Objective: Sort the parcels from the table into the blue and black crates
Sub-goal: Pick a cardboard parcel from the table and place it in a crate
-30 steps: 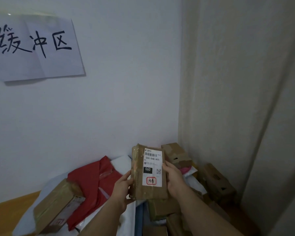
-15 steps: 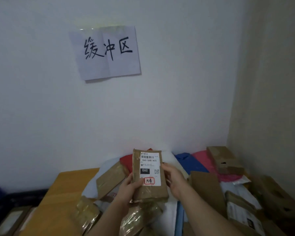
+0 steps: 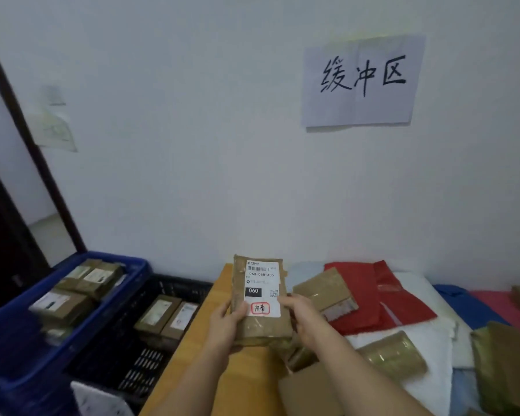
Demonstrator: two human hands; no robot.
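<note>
While we are holding the flat brown taped cardboard parcel [image 3: 261, 301] upright, long axis vertical and label facing us, our left hand [image 3: 225, 325] and right hand [image 3: 305, 321] are gripping its lower side edges. From the parcel, the black slatted plastic crate [image 3: 126, 349] is lying just left and lower, the blue plastic crate [image 3: 21, 352] farther left, so our left hand is sitting nearer both.

A brown parcel [image 3: 261, 301] carries a white label with a red-circled mark. One crate [image 3: 72, 334] is blue, the other crate [image 3: 138, 349] black. The table [image 3: 222, 382] is orange-yellow, with a red bag [image 3: 376, 295] on it.
</note>
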